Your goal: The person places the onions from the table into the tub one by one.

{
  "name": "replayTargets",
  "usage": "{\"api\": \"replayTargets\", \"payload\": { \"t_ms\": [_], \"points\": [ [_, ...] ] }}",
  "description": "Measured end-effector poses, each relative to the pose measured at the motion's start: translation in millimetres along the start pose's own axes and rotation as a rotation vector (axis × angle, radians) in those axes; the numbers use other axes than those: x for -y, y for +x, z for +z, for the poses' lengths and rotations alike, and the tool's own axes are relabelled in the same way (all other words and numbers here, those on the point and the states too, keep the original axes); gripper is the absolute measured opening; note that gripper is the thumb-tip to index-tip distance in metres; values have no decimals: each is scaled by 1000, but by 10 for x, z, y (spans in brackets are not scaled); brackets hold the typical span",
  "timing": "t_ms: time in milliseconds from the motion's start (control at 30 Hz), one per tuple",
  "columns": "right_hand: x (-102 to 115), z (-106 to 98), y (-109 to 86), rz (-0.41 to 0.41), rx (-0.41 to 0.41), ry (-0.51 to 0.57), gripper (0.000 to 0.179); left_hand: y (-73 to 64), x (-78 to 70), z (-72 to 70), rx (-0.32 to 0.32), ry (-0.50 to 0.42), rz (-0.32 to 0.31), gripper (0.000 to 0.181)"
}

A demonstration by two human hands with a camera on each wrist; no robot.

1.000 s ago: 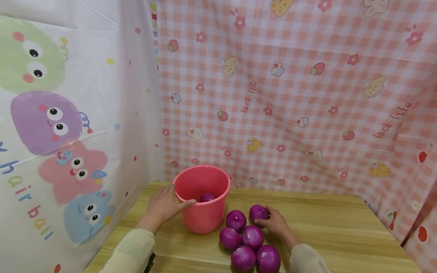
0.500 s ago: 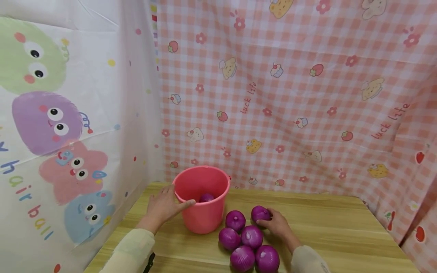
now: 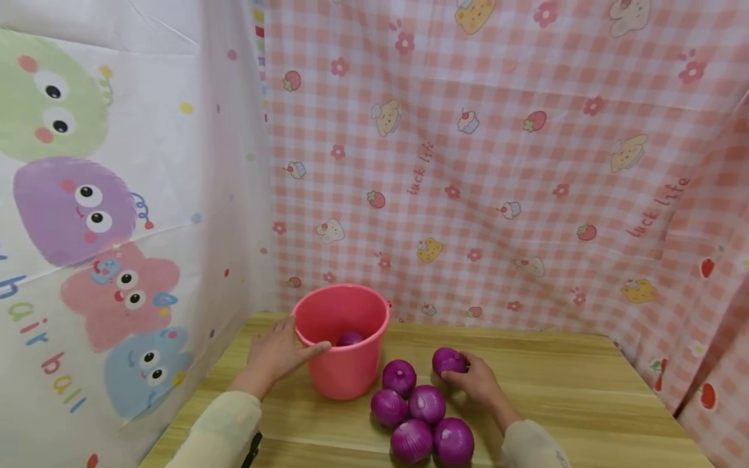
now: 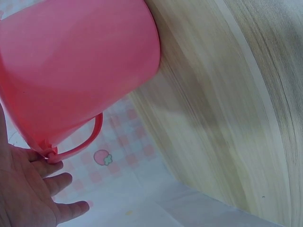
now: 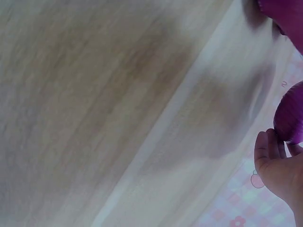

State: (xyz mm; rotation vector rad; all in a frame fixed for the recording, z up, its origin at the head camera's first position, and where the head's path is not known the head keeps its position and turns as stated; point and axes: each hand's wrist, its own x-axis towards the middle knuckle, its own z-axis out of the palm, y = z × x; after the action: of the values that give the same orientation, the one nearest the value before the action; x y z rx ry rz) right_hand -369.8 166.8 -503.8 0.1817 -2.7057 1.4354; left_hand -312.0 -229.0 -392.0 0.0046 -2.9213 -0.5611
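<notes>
A pink bucket (image 3: 345, 370) stands upright on the table, with one red onion (image 3: 350, 338) showing inside. My left hand (image 3: 275, 354) rests on the bucket's left rim, thumb lying along the front edge. In the left wrist view, its fingers (image 4: 59, 183) are spread and fairly straight beside the joint of the bucket's handle (image 4: 87, 142). Between thumb and fingers, my right hand (image 3: 476, 380) holds a red onion (image 3: 449, 362) at the far right of a cluster. The right wrist view shows this onion (image 5: 289, 116) at the fingertips, partly cut off by the frame.
Several more red onions (image 3: 427, 404) sit close together on the wooden table (image 3: 556, 377), to the right of the bucket. A checked pink cloth (image 3: 497, 162) hangs behind the table, and a white cartoon-print sheet (image 3: 228, 195) hangs along the left.
My right hand has shifted a little to the right with its onion, away from the cluster. The left hand stays at the bucket rim. The head view has turned slightly right.
</notes>
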Motion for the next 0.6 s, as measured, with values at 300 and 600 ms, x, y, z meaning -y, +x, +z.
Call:
{"api": "replayTargets", "payload": {
  "t_ms": [300, 600],
  "points": [
    [153, -66, -58, -17, -26, -3, 70, 10, 1, 10, -9, 2, 7, 119],
    [459, -86, -86, -22, -33, 42, 66, 32, 17, 34, -5, -7, -2, 123]
  ]
}}
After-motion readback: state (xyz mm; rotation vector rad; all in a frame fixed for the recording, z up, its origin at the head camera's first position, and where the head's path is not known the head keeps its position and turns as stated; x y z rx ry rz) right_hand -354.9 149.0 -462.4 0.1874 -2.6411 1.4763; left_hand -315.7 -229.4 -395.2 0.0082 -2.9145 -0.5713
